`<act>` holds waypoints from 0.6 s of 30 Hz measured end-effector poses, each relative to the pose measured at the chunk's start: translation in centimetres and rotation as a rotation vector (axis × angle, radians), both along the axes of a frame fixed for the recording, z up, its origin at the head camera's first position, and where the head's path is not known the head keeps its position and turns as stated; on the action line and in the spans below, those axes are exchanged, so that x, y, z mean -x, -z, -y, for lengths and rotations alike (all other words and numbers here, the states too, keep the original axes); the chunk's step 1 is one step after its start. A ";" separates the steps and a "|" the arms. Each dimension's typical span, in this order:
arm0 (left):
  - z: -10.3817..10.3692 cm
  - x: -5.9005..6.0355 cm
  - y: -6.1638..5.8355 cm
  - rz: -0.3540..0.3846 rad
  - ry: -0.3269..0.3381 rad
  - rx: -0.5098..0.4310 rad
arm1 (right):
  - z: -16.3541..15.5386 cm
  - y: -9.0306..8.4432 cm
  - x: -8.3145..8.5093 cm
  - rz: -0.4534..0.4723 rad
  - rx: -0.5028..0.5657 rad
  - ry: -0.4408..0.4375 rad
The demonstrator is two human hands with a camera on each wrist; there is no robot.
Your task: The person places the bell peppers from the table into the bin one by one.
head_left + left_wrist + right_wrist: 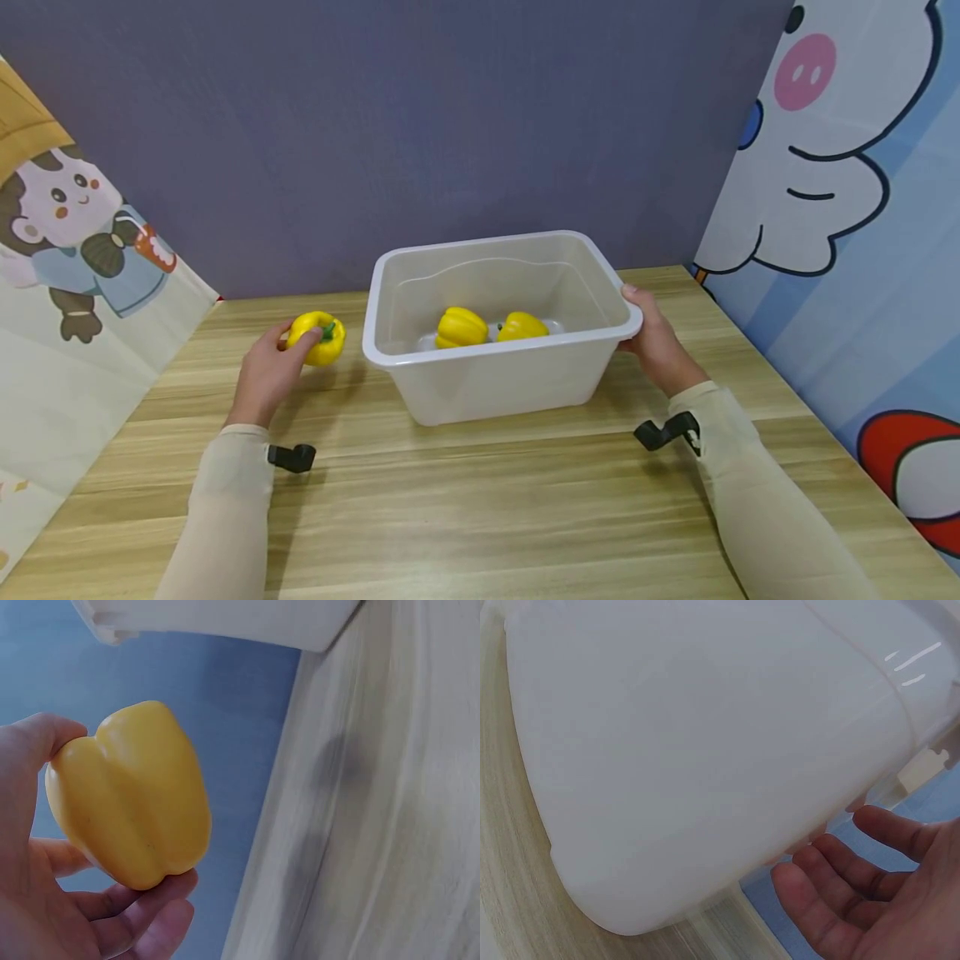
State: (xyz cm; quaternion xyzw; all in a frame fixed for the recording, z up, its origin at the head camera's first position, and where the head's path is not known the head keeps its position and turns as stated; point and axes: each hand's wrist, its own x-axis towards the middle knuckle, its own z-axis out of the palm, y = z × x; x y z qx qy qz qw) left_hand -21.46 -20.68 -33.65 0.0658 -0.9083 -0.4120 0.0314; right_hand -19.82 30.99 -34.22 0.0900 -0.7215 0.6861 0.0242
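Observation:
My left hand (272, 372) holds a yellow bell pepper (131, 795) between thumb and fingers, left of a white plastic bin (495, 379). In the head view its green stem faces right; the left wrist view shows the pepper's lobes and its height above the table. Two more yellow bell peppers lie on the bin floor, a left one (461, 327) and a right one (522, 326). At the bin's right front corner my right hand (656, 342) grips the rim, thumb on top. Its fingertips touch the bin's outer wall in the right wrist view.
The bin stands on a wood-grain table (450, 508), near a dark purple-grey panel (420, 125) at the back. Cartoon-printed panels flank the table on the left (112, 333) and right (847, 333). A black wrist mount (292, 457) sticks out from the left sleeve, another (667, 432) from the right.

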 end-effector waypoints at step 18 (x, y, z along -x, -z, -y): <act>-0.7 -0.4 -1.2 0.008 0.035 -0.130 | -0.1 0.2 0.2 -0.002 0.007 -0.009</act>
